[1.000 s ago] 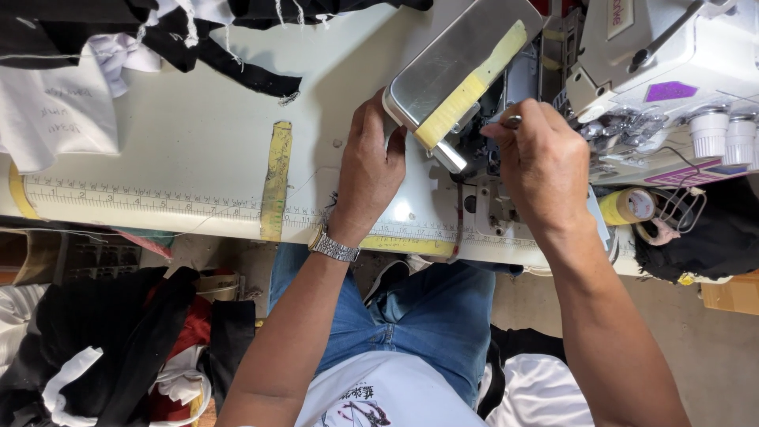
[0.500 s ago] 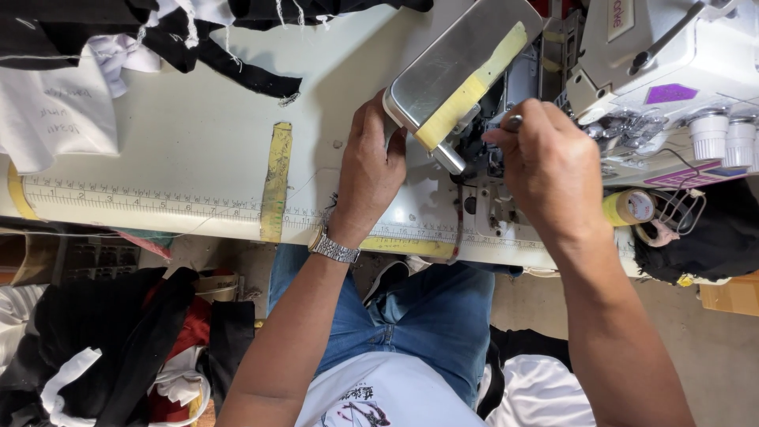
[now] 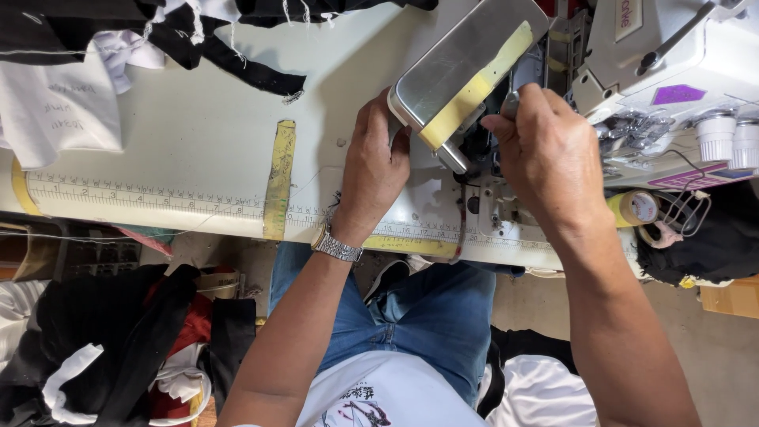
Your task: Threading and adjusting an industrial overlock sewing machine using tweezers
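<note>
Steadying one hinged metal machine cover (image 3: 466,67), yellow-taped edge, left hand (image 3: 378,166) is gripping; right hand (image 3: 545,154) is pinching something unclear.

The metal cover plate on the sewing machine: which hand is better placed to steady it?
Probably the left hand: its fingers already rest against the metal cover plate; the right hand is beside the machine's inner parts.

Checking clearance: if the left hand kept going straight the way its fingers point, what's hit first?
Probably the swung-open grey metal cover with the yellow tape strip; the left hand already has fingertips at its lower edge. Depth is unclear.
</note>
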